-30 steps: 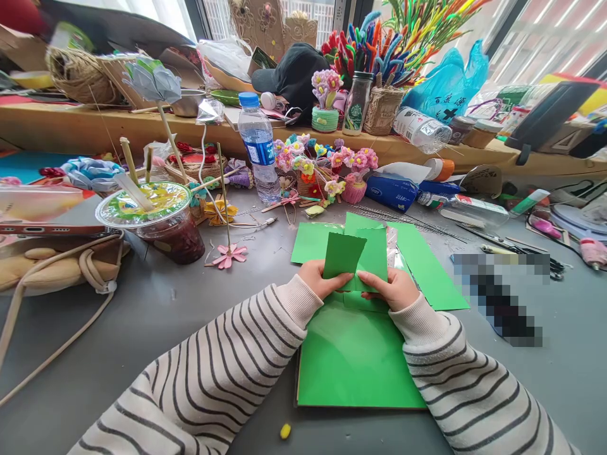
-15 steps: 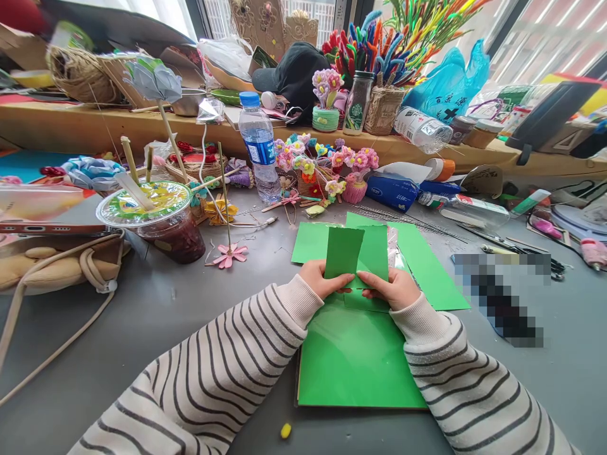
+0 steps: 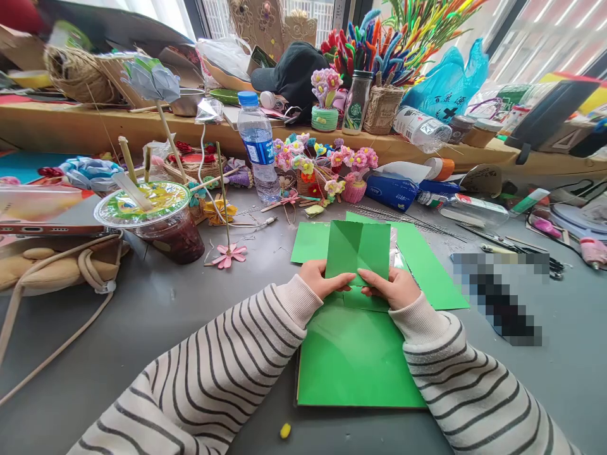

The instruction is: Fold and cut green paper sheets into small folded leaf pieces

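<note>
Both hands hold up a small square of green paper (image 3: pixel 357 248) with a crease down its middle. My left hand (image 3: pixel 322 279) pinches its lower left edge, thumb in front. At the lower right edge, my right hand (image 3: pixel 392 287) grips it the same way, the two thumb tips close together. Beneath the hands lies a stack of green paper sheets (image 3: pixel 360 363). Behind the held square, more green sheets (image 3: pixel 429 268) are spread on the grey table (image 3: pixel 227 379).
Left of the hands stand a lidded drink cup (image 3: pixel 164 227) and a pink paper flower on a stick (image 3: pixel 228 255). A water bottle (image 3: pixel 258 148), crocheted flowers (image 3: pixel 358 164) and a blue tissue pack (image 3: pixel 392 189) line the back. A small yellow piece (image 3: pixel 285 431) lies in front.
The green paper was folded at its middle half a second ago, its halves at an angle. Now it is spread nearly flat. Both hands stay almost where they were.
</note>
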A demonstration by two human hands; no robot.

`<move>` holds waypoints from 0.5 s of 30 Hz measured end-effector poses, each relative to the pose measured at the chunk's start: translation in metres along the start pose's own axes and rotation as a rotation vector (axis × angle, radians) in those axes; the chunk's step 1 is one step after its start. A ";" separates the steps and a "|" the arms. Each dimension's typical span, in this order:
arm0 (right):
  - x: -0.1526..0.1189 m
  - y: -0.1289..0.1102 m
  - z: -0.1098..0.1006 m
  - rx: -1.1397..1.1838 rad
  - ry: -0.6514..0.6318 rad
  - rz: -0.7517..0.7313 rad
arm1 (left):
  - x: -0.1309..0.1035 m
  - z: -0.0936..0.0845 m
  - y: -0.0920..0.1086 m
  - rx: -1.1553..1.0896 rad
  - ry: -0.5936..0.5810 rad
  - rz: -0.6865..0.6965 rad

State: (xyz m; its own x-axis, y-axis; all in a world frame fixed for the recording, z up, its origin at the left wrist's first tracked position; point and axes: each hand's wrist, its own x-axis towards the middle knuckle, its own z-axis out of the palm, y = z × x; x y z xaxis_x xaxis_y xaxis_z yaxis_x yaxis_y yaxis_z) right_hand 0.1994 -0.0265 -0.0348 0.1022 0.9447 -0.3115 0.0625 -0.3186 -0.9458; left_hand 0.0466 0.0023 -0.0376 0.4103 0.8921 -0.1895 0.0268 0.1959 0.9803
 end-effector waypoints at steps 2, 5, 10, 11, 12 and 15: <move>0.000 -0.001 0.000 -0.001 0.002 -0.021 | -0.001 0.000 0.002 -0.018 -0.020 -0.013; 0.000 -0.001 0.000 -0.025 -0.008 -0.031 | -0.003 0.001 0.006 -0.053 0.001 -0.035; -0.001 -0.002 0.001 -0.032 -0.023 -0.039 | -0.005 0.002 0.010 -0.065 0.022 -0.039; -0.001 -0.002 0.001 -0.029 -0.020 -0.035 | -0.005 0.003 0.010 -0.067 0.021 -0.035; -0.001 -0.002 0.001 -0.024 -0.019 -0.030 | -0.005 0.003 0.010 -0.067 0.020 -0.031; 0.000 -0.001 0.001 -0.012 -0.010 -0.012 | -0.005 0.003 0.008 -0.057 0.024 -0.026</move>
State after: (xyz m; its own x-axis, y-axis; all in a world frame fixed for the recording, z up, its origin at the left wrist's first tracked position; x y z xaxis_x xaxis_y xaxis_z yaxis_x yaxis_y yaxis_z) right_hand 0.1985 -0.0262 -0.0342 0.0913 0.9492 -0.3011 0.0753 -0.3081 -0.9484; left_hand 0.0478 -0.0013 -0.0284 0.3877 0.8959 -0.2169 -0.0150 0.2415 0.9703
